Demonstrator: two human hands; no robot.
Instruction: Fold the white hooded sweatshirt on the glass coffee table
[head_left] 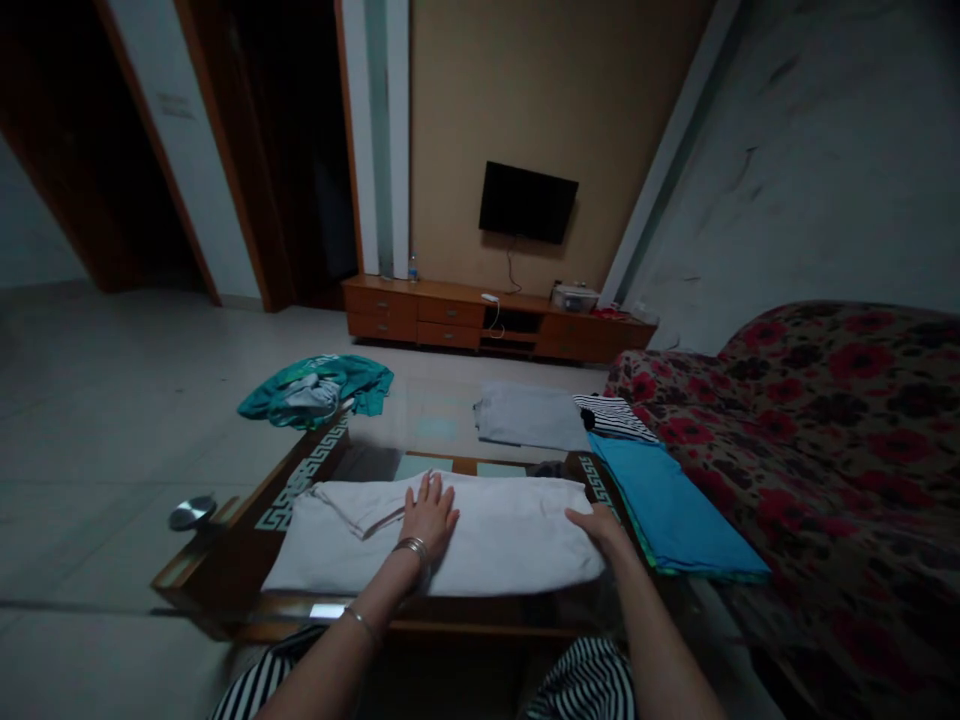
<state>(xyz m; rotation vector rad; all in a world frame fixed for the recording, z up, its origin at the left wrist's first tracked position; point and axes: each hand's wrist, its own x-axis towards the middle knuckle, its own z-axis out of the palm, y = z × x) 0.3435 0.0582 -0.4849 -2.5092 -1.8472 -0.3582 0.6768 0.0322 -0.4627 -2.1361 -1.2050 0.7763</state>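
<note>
A white garment [510,530], folded into a long strip, lies across the glass-topped coffee table [300,480] in front of me. My left hand [429,520] rests flat on its middle, fingers stretched out. At the garment's right end, my right hand [596,527] grips the edge, with the thumb on top and the other fingers mostly hidden. A loose flap of the cloth shows to the left of my left hand. The garment's exact kind cannot be made out.
Folded blue cloth [682,505], a black-and-white striped cloth [619,418] and a folded grey cloth [529,415] lie to the right and far side. A crumpled teal garment [352,380] sits at the far left corner. A floral sofa [832,430] stands right.
</note>
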